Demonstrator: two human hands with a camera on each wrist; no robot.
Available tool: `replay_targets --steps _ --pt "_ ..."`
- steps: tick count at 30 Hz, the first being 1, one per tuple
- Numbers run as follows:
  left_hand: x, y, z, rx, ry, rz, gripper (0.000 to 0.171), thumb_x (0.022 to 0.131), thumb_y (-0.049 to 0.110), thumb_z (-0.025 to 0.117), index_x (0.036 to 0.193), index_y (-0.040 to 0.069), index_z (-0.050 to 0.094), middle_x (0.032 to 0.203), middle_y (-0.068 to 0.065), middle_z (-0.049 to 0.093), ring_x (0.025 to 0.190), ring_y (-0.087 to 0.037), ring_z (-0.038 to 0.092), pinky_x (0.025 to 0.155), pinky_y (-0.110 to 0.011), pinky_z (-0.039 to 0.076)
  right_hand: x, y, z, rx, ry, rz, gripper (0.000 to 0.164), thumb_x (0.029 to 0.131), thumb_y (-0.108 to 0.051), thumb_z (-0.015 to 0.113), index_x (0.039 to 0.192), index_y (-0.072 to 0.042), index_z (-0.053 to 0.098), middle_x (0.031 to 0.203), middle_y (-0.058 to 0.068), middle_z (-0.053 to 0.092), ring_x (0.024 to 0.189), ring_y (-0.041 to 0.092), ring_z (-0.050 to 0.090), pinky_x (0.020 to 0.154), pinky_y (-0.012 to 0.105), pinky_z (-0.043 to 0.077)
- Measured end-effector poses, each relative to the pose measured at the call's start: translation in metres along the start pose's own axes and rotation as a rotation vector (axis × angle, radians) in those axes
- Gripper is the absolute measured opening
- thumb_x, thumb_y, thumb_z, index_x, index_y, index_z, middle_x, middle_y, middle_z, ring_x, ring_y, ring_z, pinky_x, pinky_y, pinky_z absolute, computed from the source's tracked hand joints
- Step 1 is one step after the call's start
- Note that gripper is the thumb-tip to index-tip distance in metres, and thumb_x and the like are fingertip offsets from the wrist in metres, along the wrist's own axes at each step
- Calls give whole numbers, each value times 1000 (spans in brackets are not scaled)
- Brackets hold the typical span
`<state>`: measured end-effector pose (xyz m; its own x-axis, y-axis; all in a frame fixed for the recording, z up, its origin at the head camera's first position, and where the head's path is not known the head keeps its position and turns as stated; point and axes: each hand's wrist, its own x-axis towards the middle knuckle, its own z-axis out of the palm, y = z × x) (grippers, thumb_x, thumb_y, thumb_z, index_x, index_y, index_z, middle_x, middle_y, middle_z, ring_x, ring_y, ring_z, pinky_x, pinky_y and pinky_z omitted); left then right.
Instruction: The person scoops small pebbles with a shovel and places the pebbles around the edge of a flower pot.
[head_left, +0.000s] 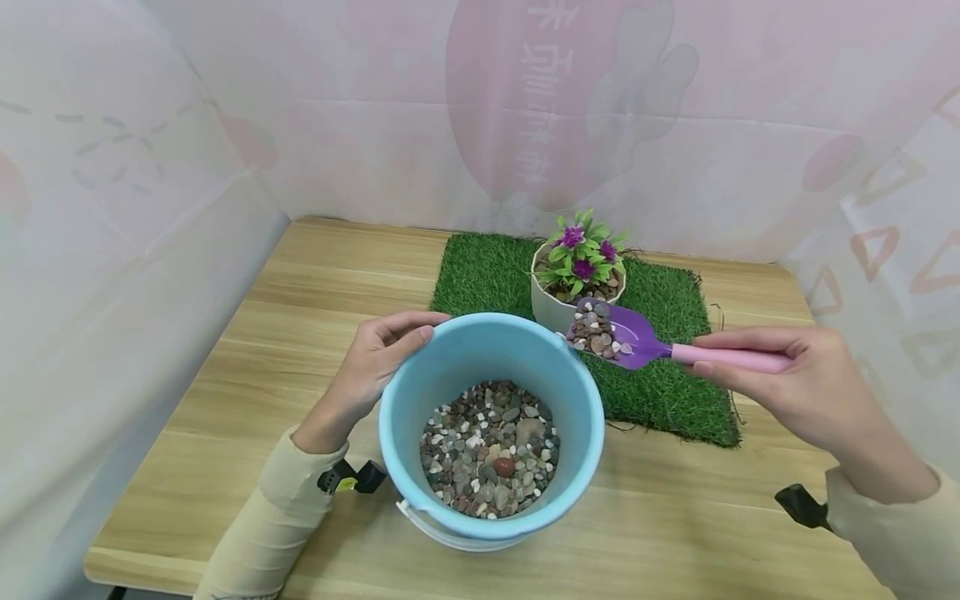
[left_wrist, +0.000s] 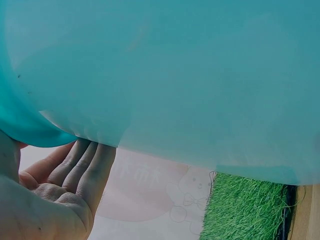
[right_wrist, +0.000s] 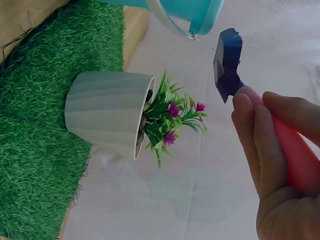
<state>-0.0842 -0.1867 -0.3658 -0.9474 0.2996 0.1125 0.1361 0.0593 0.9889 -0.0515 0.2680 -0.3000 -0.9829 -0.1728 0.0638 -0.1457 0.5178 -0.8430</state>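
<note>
A light blue bucket [head_left: 491, 329] stands on the table with mixed pebbles [head_left: 487, 450] in its bottom. My left hand [head_left: 375, 362] rests against its far left side, thumb by the rim; in the left wrist view its straight fingers [left_wrist: 82, 167] touch the outer wall. My right hand [head_left: 802, 375] grips the pink handle [head_left: 727, 358] of a small purple shovel [head_left: 637, 337]. Small pebbles [head_left: 598, 333] lie on the shovel's blade, which is above the table beside the bucket's right rim. Just behind it, a white flowerpot [head_left: 551, 308] holds a purple-flowered plant [head_left: 581, 254] and pebbles.
A green artificial grass mat [head_left: 675, 400] lies under the flowerpot, behind and right of the bucket. The wooden table [head_left: 247, 358] reaches to a printed cloth backdrop [head_left: 360, 150] at the back and sides. A white handle [head_left: 450, 537] hangs at the bucket's front.
</note>
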Motion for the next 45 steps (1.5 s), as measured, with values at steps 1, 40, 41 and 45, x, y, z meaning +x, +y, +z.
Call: replay_targets --steps 1,40,41,45 --pt "0 0 0 1 1 0 34 109 13 57 136 -7 64 122 -10 77 95 -22 80 78 -44 72 0 2 -1 1 2 8 27 91 -5 83 118 -4 80 103 -5 83 95 8 79 79 18 67" --pt "0 1 0 6 8 -11 35 109 14 58 136 -7 65 122 -13 77 95 -24 80 80 -44 72 35 42 -3 -221 53 187 45 85 -59 83 117 -26 82 99 -16 82 95 -16 70 76 3 54" --pt "0 1 0 7 10 -13 34 109 14 58 136 -6 65 122 -13 77 96 -23 80 80 -44 72 36 42 -2 -240 57 203 47 84 -62 82 117 -28 82 99 -17 82 95 -18 68 75 4 53" --pt "0 0 0 5 13 -27 34 109 14 58 136 -5 66 122 -14 77 96 -22 80 80 -43 72 41 42 0 -221 18 252 55 84 -68 78 123 -28 79 104 -15 82 98 -16 69 78 4 53"
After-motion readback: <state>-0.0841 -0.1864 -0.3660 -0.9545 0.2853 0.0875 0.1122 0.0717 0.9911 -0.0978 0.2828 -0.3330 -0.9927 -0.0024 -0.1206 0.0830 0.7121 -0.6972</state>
